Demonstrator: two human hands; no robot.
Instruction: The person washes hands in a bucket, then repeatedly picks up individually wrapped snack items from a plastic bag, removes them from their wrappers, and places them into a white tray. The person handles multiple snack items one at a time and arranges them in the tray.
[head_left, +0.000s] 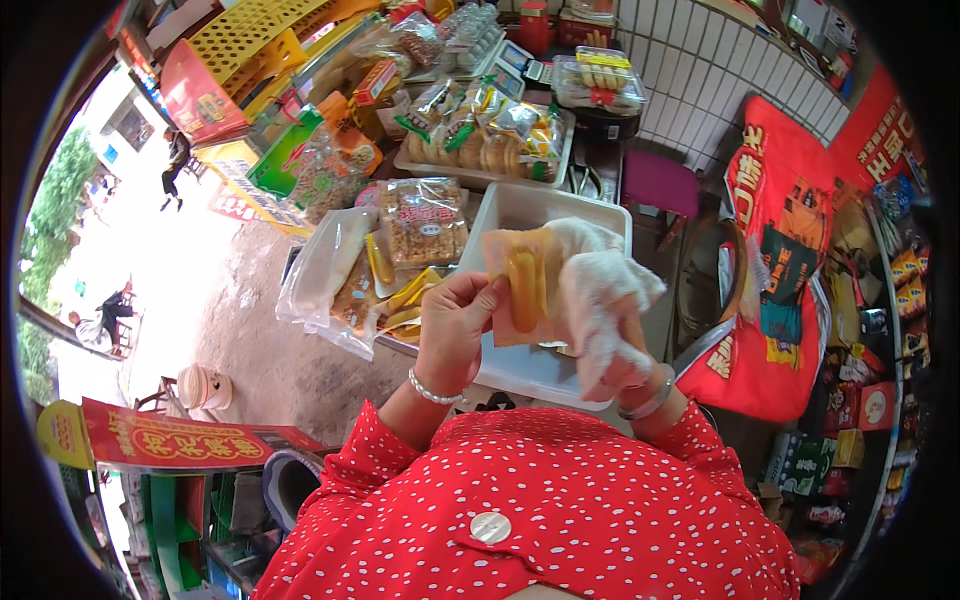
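My left hand (459, 322) pinches the left edge of a flat plastic packet (526, 289) with a yellowish, sausage-shaped food sealed inside. A crumpled white cloth (604, 296) covers most of my right hand (632, 341) and lies against the packet's right side. How the fingers sit beneath the cloth is hidden. Under both hands stands a white plastic tray (510, 373). To its left, a clear plastic bag (328, 262) lies beside several similar yellow packets (403, 313). A bag of nut or grain brittle (424, 223) rests just above them.
Behind the white tray, another tray holds bagged round pastries (491, 150). Clear boxes of food (600, 79) are stacked at the back right. A purple stool (660, 182) and a large red sack (784, 255) stand to the right. A pale bucket (204, 387) sits on the floor at left.
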